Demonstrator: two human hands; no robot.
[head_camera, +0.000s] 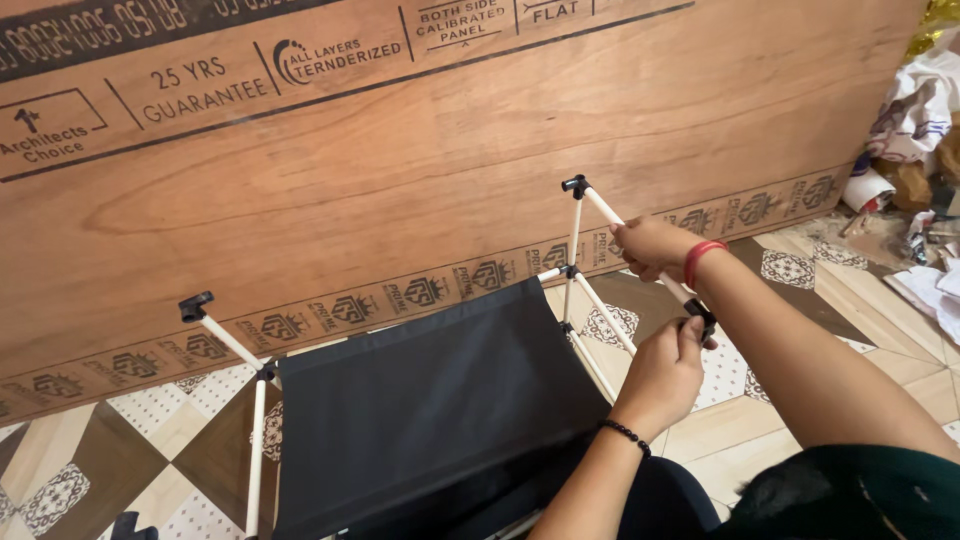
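White tube w/ black end connector, slanting on upright rack frame.

Home room, patterned floor tiles, leaning plywood sheet

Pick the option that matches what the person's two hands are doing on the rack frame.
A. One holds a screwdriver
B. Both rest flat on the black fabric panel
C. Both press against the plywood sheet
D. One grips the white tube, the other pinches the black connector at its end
D: the right hand wraps the slanted white tube, while the left hand pinches the black connector at its near end.
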